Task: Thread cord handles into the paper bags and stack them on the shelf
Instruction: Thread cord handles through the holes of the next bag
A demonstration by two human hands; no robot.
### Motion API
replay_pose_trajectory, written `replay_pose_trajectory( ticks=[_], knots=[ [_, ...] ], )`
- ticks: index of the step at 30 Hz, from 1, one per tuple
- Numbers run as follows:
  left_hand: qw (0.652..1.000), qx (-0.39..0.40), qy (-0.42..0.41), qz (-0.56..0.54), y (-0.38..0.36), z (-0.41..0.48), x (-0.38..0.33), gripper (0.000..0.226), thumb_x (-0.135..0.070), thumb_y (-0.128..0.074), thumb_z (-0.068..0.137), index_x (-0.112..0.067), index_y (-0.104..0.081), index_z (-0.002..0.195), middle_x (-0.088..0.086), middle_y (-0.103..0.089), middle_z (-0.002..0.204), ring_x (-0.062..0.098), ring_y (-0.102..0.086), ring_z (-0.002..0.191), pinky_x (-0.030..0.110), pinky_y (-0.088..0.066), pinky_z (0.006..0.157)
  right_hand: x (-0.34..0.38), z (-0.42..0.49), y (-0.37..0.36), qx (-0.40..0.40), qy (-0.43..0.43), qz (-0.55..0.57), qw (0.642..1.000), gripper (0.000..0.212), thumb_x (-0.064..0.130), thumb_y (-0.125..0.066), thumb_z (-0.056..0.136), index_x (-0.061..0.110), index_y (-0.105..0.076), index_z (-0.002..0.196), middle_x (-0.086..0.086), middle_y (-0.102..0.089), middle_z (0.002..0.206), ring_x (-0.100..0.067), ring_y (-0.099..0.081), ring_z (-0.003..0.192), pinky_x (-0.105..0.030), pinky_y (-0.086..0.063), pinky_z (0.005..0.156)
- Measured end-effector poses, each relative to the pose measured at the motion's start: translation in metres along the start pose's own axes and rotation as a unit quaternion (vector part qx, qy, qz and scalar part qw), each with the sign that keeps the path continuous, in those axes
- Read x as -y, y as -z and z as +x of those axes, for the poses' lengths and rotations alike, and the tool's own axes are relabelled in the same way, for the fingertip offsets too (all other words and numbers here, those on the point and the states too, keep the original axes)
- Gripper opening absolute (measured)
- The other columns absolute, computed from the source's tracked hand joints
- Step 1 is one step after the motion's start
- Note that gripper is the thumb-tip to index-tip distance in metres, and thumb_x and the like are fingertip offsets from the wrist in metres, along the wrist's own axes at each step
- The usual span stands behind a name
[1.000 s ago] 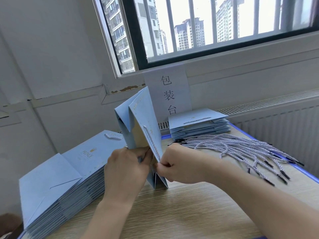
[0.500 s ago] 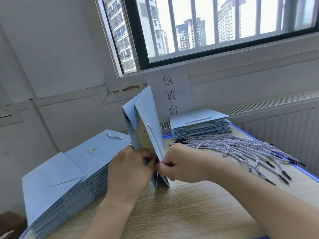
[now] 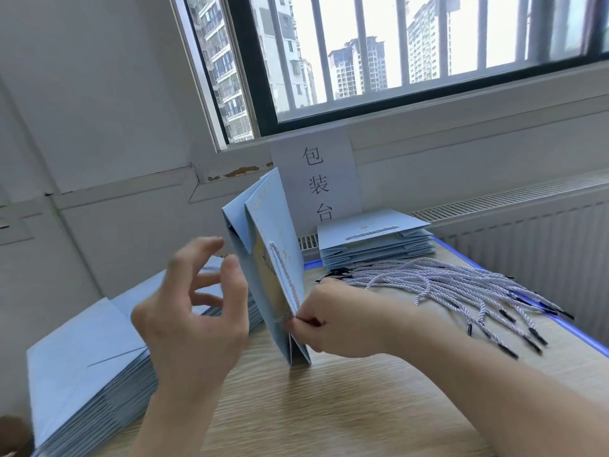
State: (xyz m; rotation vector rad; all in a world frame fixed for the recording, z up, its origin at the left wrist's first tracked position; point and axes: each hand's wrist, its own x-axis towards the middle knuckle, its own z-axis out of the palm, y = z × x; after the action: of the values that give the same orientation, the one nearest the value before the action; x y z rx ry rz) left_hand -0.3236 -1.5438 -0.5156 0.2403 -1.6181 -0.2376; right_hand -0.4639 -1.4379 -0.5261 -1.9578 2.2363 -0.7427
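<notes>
A light blue paper bag point(image 3: 263, 232) stands on edge on the wooden table point(image 3: 329, 407), folded flat, with a white twisted cord handle point(image 3: 283, 272) running down its near face. My right hand point(image 3: 333, 319) pinches the bag's lower right edge where the cord ends. My left hand point(image 3: 194, 311) hovers just left of the bag, fingers spread, touching nothing. A loose heap of cords point(image 3: 454, 285) with black tips lies to the right.
A tall stack of flat blue bags point(image 3: 85, 364) fills the left. A smaller stack of bags with handles point(image 3: 375, 239) sits at the back by a paper sign point(image 3: 316, 179). A radiator point(image 3: 527, 232) and a window lie beyond the blue table edge.
My left hand has let go of the bag and pulled away to the left with fingers opening. My right hand keeps its pinch on the bag's edge.
</notes>
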Motion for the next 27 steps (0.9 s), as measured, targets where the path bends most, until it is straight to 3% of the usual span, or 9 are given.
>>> replay_pose_trajectory(
  ticks=[2, 4, 8, 13, 14, 17, 20, 22, 27],
  knots=[
    [0.998, 0.018, 0.063, 0.0, -0.002, 0.015, -0.011, 0.05, -0.055, -0.058, 0.089, -0.015, -0.054, 0.117, -0.017, -0.068, 0.083, 0.003, -0.066, 0.055, 0.031, -0.054, 0.053, 0.001, 0.002, -0.002, -0.013, 0.017, -0.014, 1.0, 0.051, 0.028, -0.046, 0.102, 0.0, -0.048, 0.06, -0.012, -0.042, 0.052, -0.022, -0.031, 0.046, -0.035, -0.038, 0.05],
    [0.995, 0.055, 0.072, 0.047, -0.008, 0.03, -0.015, 0.059, -0.065, -0.06, 0.084, -0.017, -0.052, 0.117, -0.012, -0.064, 0.067, 0.009, -0.061, 0.048, 0.029, -0.05, 0.053, 0.0, 0.004, -0.005, -0.023, 0.033, -0.033, 0.999, 0.052, 0.031, -0.046, 0.102, 0.004, -0.047, 0.058, -0.011, -0.044, 0.051, -0.025, -0.036, 0.047, -0.039, -0.043, 0.052],
    [0.983, 0.115, 0.055, 0.131, -0.019, 0.054, -0.013, 0.03, -0.041, -0.06, 0.091, -0.012, -0.059, 0.082, -0.003, -0.055, 0.052, 0.011, -0.053, 0.05, 0.011, -0.035, 0.049, 0.0, 0.005, -0.006, -0.031, 0.047, -0.072, 0.996, 0.051, 0.037, -0.04, 0.104, 0.012, -0.047, 0.061, -0.003, -0.043, 0.054, -0.015, -0.039, 0.049, -0.038, -0.044, 0.055],
    [0.986, 0.068, 0.066, 0.138, -0.008, 0.061, 0.004, 0.045, -0.021, -0.054, 0.093, -0.006, -0.038, 0.053, 0.01, -0.045, 0.041, 0.023, -0.042, 0.039, 0.016, -0.035, 0.048, 0.0, 0.005, -0.007, -0.055, 0.037, -0.051, 0.996, 0.06, 0.049, -0.037, 0.103, 0.006, -0.049, 0.062, -0.006, -0.044, 0.054, -0.019, -0.036, 0.049, -0.038, -0.04, 0.054],
    [0.987, 0.044, 0.087, 0.13, -0.004, 0.061, 0.011, 0.046, -0.024, -0.053, 0.092, -0.005, -0.039, 0.053, 0.011, -0.047, 0.041, 0.027, -0.046, 0.039, 0.018, -0.039, 0.05, -0.001, 0.005, -0.004, -0.082, 0.023, -0.024, 0.996, 0.065, 0.053, -0.038, 0.101, 0.005, -0.046, 0.059, -0.009, -0.044, 0.053, -0.02, -0.033, 0.047, -0.038, -0.038, 0.051],
    [0.98, -0.03, 0.18, 0.073, 0.004, 0.062, 0.028, 0.05, -0.04, -0.049, 0.091, 0.0, -0.051, 0.061, 0.015, -0.059, 0.05, 0.034, -0.061, 0.048, 0.045, -0.054, 0.058, -0.01, 0.008, 0.007, -0.144, -0.091, 0.095, 0.981, 0.075, 0.06, -0.037, 0.099, -0.002, -0.051, 0.059, -0.011, -0.055, 0.054, -0.018, -0.042, 0.044, -0.031, -0.039, 0.052],
    [0.958, -0.082, 0.273, -0.035, 0.004, 0.06, 0.026, 0.041, -0.033, -0.056, 0.096, -0.005, -0.057, 0.066, 0.003, -0.063, 0.05, 0.023, -0.068, 0.048, 0.035, -0.053, 0.054, -0.014, 0.009, 0.018, -0.106, -0.2, 0.255, 0.94, 0.07, 0.06, -0.041, 0.099, 0.005, -0.064, 0.063, -0.005, -0.066, 0.056, -0.016, -0.053, 0.042, -0.024, -0.041, 0.048],
    [0.945, -0.088, 0.306, -0.069, 0.001, 0.052, 0.022, 0.035, -0.03, -0.057, 0.098, -0.01, -0.059, 0.07, -0.005, -0.065, 0.05, 0.02, -0.069, 0.05, 0.034, -0.052, 0.06, -0.012, 0.01, 0.022, -0.077, -0.214, 0.398, 0.889, 0.062, 0.054, -0.044, 0.1, 0.005, -0.064, 0.068, -0.01, -0.066, 0.059, -0.019, -0.053, 0.041, -0.021, -0.036, 0.042],
    [0.928, -0.04, 0.362, -0.078, -0.006, 0.011, 0.015, 0.035, -0.039, -0.053, 0.098, -0.017, -0.058, 0.072, 0.001, -0.067, 0.054, 0.016, -0.065, 0.053, 0.033, -0.047, 0.061, -0.019, 0.009, 0.033, -0.19, -0.214, 0.465, 0.838, 0.034, 0.028, -0.055, 0.101, 0.006, -0.056, 0.076, -0.009, -0.055, 0.055, -0.016, -0.041, 0.038, -0.019, -0.028, 0.038]
  ],
)
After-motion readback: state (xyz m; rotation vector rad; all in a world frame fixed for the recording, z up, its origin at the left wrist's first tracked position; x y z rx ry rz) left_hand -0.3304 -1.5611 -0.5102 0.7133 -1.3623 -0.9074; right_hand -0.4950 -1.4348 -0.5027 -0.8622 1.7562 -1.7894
